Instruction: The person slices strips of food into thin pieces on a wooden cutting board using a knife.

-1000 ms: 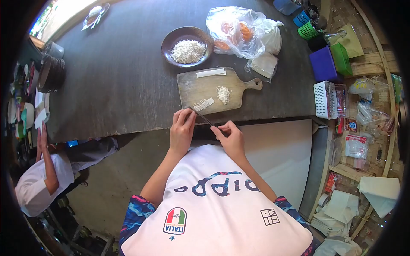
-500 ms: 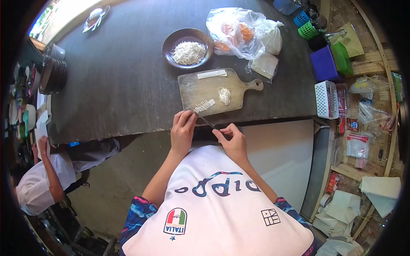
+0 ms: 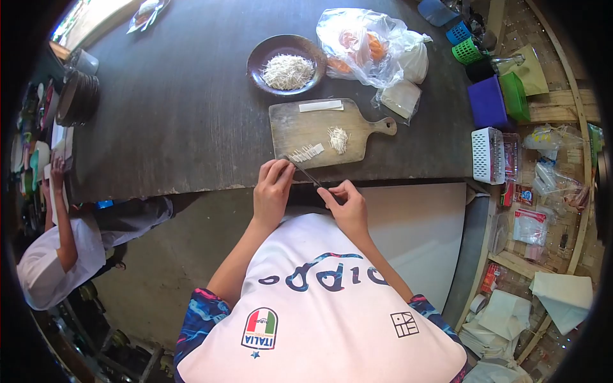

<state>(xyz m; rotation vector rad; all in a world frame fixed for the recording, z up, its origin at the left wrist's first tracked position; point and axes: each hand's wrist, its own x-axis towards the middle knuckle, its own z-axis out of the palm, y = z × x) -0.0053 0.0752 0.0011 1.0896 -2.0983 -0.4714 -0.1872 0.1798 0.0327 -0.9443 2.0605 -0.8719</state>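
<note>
Beside the table [image 3: 172,102], the right hand [image 3: 349,209] pinches a slim tool [image 3: 308,174], best steered gently near the left hand [image 3: 272,192], whose grip is unclear.

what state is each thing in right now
bowl: upright, holding white shreds
cutting board: lying flat
short white pieces: in a slanting row
small shred pile: loose, heaped
clear bag: bulging, filled
thin dark tool: held, slanting
left hand: fingers bent, closed
right hand: closed on the thin dark tool

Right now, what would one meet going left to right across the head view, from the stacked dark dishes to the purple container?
Stacked dark dishes → left hand → right hand → wrapped pale block → purple container
</note>
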